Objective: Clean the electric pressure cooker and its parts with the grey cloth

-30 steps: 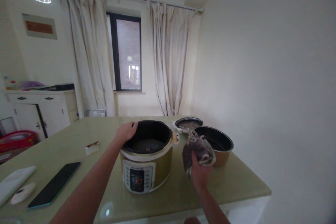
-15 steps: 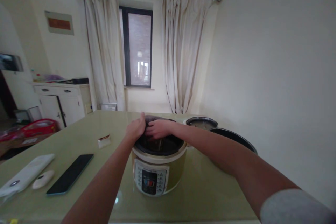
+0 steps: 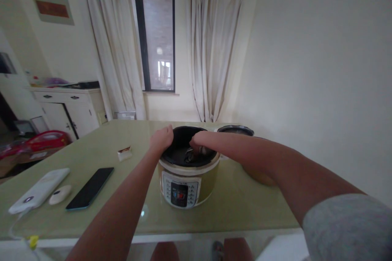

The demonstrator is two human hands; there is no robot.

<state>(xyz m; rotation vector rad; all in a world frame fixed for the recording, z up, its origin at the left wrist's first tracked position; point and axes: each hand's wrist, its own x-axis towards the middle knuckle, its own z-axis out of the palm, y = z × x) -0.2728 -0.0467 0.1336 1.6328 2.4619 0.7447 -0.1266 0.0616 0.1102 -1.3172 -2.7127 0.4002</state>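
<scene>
An electric pressure cooker (image 3: 208,183) stands lidless on the table, with a black inside and a button panel on its front. My left hand (image 3: 163,137) is closed over the left side of its rim. Down inside the cooker, toward the right of the cavity, my right hand (image 3: 196,142) grips a crumpled grey cloth (image 3: 191,155); part of that hand is hidden by its own wrist. Behind my right forearm sits an orange-brown inner pot (image 3: 260,175), mostly covered by the arm. The round lid (image 3: 235,129) lies farther back, partly visible.
On the left of the pale green table (image 3: 134,179) lie a black phone (image 3: 90,189), a white power bank (image 3: 39,191) with a cable, and a small white oval case (image 3: 60,194). A small white packet (image 3: 124,153) is left of the cooker. A wall (image 3: 324,81) rises to the right.
My right hand has carried the cloth from beside the inner pot into the cooker, first to its back left, then rightward inside. My left hand has stayed at the rim. The view has shifted.
</scene>
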